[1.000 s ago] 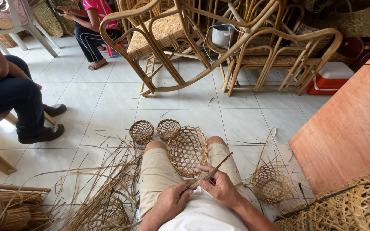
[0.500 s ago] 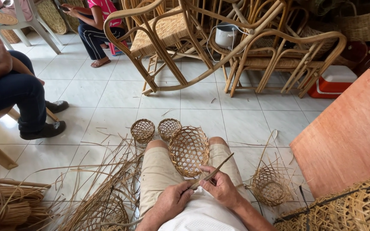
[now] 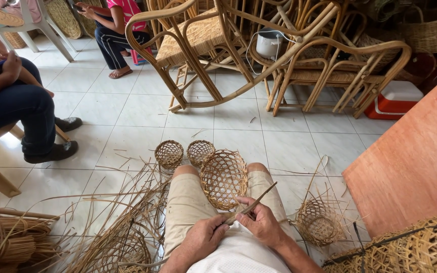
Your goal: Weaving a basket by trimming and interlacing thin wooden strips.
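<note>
While seated over the tiled floor (image 3: pixel 142 116), holding a thin rattan strip (image 3: pixel 251 206) across the lap: left hand (image 3: pixel 204 236) with fingers curled and pressed shut around the strip's near end, right hand (image 3: pixel 259 221) with fingers pinching it higher up, tip slanting up to the right. Resting between the knees, a round open-weave basket (image 3: pixel 223 178), tilted, mouth toward the camera, nothing visible inside. Just beyond the knees on the floor, two small woven baskets (image 3: pixel 169 153), side by side and close together, lattice walls, insides hard to make out. Right of the right leg, an unfinished basket (image 3: pixel 318 222) with loose spokes sticking out. Left of the legs, scattered dry strips (image 3: pixel 122 222) and tied bundles (image 3: pixel 11 237). Farther back, bent rattan chairs (image 3: pixel 238 55), glossy and curved. Near the right edge, a red cooler (image 3: pixel 394 98) with a white lid.
</note>
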